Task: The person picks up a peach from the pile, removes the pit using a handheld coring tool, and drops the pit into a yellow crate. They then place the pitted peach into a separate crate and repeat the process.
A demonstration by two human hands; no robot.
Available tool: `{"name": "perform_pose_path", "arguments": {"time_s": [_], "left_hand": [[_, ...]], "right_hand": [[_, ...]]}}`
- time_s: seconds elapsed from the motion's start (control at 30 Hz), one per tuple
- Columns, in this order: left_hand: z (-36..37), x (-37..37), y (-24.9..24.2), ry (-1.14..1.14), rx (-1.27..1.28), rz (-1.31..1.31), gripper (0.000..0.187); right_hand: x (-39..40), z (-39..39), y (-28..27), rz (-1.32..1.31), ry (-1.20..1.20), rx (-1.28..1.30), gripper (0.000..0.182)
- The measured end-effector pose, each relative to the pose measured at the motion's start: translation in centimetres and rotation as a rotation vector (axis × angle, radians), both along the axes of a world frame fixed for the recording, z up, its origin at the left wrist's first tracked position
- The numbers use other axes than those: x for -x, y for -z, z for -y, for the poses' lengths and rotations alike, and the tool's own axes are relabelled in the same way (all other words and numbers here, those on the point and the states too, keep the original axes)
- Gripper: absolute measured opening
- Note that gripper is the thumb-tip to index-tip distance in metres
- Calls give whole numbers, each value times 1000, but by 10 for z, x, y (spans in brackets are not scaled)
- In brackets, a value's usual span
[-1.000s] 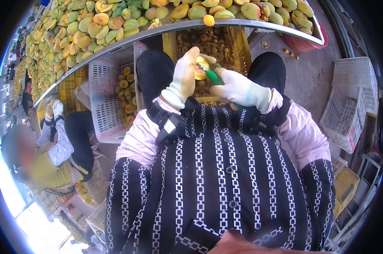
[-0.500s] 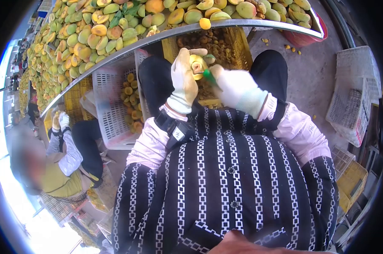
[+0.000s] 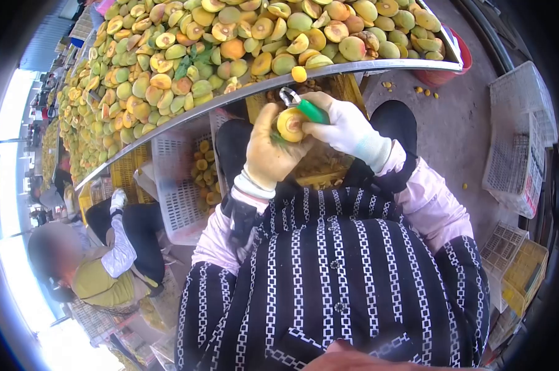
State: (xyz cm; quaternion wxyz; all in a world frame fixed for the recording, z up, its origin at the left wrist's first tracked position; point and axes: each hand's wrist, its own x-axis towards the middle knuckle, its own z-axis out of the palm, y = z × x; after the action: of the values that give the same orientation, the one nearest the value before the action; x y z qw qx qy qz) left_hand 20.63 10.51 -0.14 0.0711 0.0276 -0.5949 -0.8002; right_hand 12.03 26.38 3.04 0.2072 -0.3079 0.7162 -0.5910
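My left hand (image 3: 268, 151), in a stained glove, is wrapped round a halved yellow fruit (image 3: 290, 125) with its cut face up. Gloved in white, my right hand (image 3: 344, 127) grips a green-handled tool (image 3: 312, 111) whose curved metal loop stands just above the fruit. The right fingertips touch the fruit's edge. Beyond both hands, many halved fruits (image 3: 230, 49) are heaped on a metal-edged table (image 3: 205, 105). One small orange piece (image 3: 299, 74) sits on the table's rim.
A yellow crate (image 3: 347, 89) stands between my knees. To the left, a white crate (image 3: 180, 198) holds fruit halves beside a seated co-worker (image 3: 109, 272). White crates (image 3: 514, 148) and a yellow crate (image 3: 523, 272) are on the right; a red tub (image 3: 458, 59) is under the table's corner.
My right hand has turned, so the tool's metal loop now shows above the fruit. My left hand has lowered and rolled over with the fruit. The camera view has shifted, and the co-worker's hands have parted.
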Motion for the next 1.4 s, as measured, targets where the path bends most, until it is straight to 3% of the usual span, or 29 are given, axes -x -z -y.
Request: {"name": "perform_pose_path", "arguments": {"time_s": [0.07, 0.1, 0.13, 0.23, 0.27, 0.33, 0.37, 0.4, 0.47, 0.53, 0.6, 0.9, 1.07, 1.2, 1.33, 1.4], "left_hand": [[-1, 0, 7, 63, -422, 140, 38], [0, 0, 9, 250, -1127, 70, 39], [-2, -3, 10, 239, -1131, 60, 39], [-18, -4, -19, -147, -1326, 233, 42], [-23, -1, -9, -153, -1332, 223, 42], [-31, 5, 14, -347, -708, 76, 44], [-20, -1, -11, -5, -1066, 84, 45], [-20, 0, -12, 0, -1070, 83, 45], [-23, 2, -14, 21, -1093, 75, 47], [-31, 1, -20, -50, -1025, 112, 45], [-37, -1, -22, -209, -697, 80, 47], [-45, -5, -28, -272, -643, 25, 47], [-53, -8, -39, -335, -574, 53, 47], [-58, -10, -33, -408, -471, 66, 47], [-52, -10, -32, -403, -388, 75, 47], [-45, -10, -35, -295, -363, 89, 48]], "right_hand": [[2, 4, -6, -420, 26, -155, 46], [1, 6, -10, -417, 57, -105, 46], [0, 5, -13, -419, 42, -106, 46], [-6, -11, -23, -411, 201, -94, 42], [-13, -16, -23, -416, 189, -96, 42], [-30, -26, -22, -438, 199, -231, 38], [-38, -29, -30, -373, 148, -254, 36], [-40, -29, -22, -606, 160, -204, 37], [-43, -32, -22, -739, 135, -253, 38], [-42, -31, -20, -791, 150, -240, 37], [-43, -29, -19, -843, 161, -222, 37], [-49, -21, -16, -832, 103, -370, 24], [-46, -21, -12, -858, 88, -582, 19], [-45, -22, -12, -838, 51, -603, 18], [-43, -23, -13, -650, -52, -507, 21], [-43, -24, -12, -611, -97, -509, 23]]}}
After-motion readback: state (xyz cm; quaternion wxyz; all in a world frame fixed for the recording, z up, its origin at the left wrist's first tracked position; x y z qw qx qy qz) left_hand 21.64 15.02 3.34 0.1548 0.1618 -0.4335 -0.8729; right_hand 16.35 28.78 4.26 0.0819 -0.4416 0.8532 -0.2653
